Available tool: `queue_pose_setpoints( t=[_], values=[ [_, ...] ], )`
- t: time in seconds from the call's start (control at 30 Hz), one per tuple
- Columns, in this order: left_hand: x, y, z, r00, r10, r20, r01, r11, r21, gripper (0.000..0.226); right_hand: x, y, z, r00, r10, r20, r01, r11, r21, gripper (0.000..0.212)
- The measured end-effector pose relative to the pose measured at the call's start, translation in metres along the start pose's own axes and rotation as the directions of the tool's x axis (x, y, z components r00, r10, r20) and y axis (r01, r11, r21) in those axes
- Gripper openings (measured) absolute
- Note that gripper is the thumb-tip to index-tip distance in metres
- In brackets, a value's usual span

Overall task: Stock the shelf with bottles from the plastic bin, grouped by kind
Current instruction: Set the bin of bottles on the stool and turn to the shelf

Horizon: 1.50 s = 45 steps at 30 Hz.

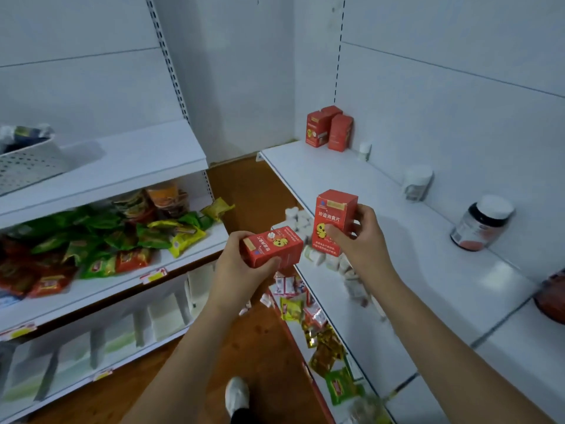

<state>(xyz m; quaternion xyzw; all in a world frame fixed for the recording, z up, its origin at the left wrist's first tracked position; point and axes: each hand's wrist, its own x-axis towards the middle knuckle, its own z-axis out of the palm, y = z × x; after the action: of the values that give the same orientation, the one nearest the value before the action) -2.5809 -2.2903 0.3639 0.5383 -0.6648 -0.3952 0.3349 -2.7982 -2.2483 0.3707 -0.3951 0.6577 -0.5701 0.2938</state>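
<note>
Both hands hold red boxes: left grip (244, 264) clutches a sideways box (272, 249), right grip (363, 237) pinches an upright box (334, 221) just beside it.

The bin (27, 166) is cut off at the left edge, its contents blurred. A dark red thing (552, 296) is cropped at right. Jar (481, 223) label unreadable.

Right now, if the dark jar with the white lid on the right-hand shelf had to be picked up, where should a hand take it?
Probably round the dark jar's body below the white lid, coming from the aisle side. It stands close against the back panel, so only the front and sides are open.
</note>
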Motion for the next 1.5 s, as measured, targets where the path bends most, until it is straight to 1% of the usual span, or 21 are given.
queue_pose_setpoints(
  t=[0.2,0.37,0.5,0.6,0.73,0.9,0.97,1.03,1.13,1.2,1.23,1.3,1.37,1.43,1.5],
  values=[
    [0.118,-0.014,-0.006,0.993,0.113,0.036,-0.111,0.992,-0.059,0.060,0.087,0.003,0.041,0.991,-0.006,-0.136,0.004,1.000,-0.013,0.049],
    [0.220,-0.009,-0.022,0.979,0.196,0.062,-0.188,0.976,-0.111,0.066,0.156,-0.007,0.078,0.972,0.012,-0.235,-0.021,0.999,-0.035,0.052],
    [0.295,0.000,-0.022,0.959,0.254,0.125,-0.245,0.966,-0.083,0.071,0.201,-0.009,0.094,0.946,0.013,-0.324,-0.042,0.996,-0.082,0.056],
    [0.339,0.003,-0.010,0.936,0.318,0.148,-0.313,0.948,-0.057,0.071,0.225,-0.005,0.102,0.926,0.049,-0.374,-0.087,0.993,-0.086,0.059],
    [0.378,0.007,0.013,0.914,0.366,0.175,-0.360,0.931,-0.069,0.069,0.252,0.000,0.109,0.898,0.031,-0.438,-0.097,0.987,-0.130,0.057],
    [0.427,0.020,0.048,0.893,0.413,0.179,-0.404,0.911,-0.085,0.067,0.295,0.011,0.114,0.866,-0.045,-0.498,-0.043,0.986,-0.163,0.059],
    [0.446,0.028,0.065,0.887,0.426,0.180,-0.419,0.905,-0.076,0.070,0.317,0.020,0.113,0.865,-0.068,-0.497,-0.026,0.983,-0.181,0.060],
    [0.464,0.032,0.082,0.860,0.451,0.238,-0.449,0.891,-0.066,0.075,0.336,0.030,0.112,0.884,-0.070,-0.463,-0.031,0.978,-0.207,0.060],
    [0.483,0.030,0.097,0.792,0.468,0.392,-0.475,0.876,-0.086,0.078,0.353,0.056,0.107,0.905,-0.054,-0.422,-0.081,0.952,-0.295,0.064],
    [0.491,0.022,0.101,0.762,0.446,0.469,-0.441,0.888,-0.128,0.076,0.356,0.065,0.106,0.910,-0.048,-0.412,-0.107,0.932,-0.346,0.070],
    [0.495,0.017,0.102,0.751,0.430,0.502,-0.430,0.894,-0.122,0.076,0.358,0.068,0.106,0.910,-0.043,-0.412,-0.117,0.928,-0.354,0.071],
    [0.501,0.009,0.101,0.745,0.405,0.530,-0.433,0.898,-0.077,0.072,0.363,0.072,0.107,0.904,-0.052,-0.425,-0.121,0.922,-0.368,0.069],
    [0.507,0.005,0.102,0.739,0.411,0.533,-0.457,0.888,-0.052,0.065,0.370,0.075,0.111,0.894,-0.080,-0.441,-0.107,0.917,-0.384,0.063],
    [0.511,0.008,0.105,0.732,0.419,0.538,-0.470,0.882,-0.048,0.060,0.378,0.075,0.115,0.887,-0.085,-0.453,-0.097,0.927,-0.363,0.061],
    [0.516,0.008,0.108,0.729,0.419,0.541,-0.462,0.885,-0.062,0.063,0.384,0.078,0.116,0.883,-0.078,-0.463,-0.094,0.937,-0.337,0.062]
  ],
)
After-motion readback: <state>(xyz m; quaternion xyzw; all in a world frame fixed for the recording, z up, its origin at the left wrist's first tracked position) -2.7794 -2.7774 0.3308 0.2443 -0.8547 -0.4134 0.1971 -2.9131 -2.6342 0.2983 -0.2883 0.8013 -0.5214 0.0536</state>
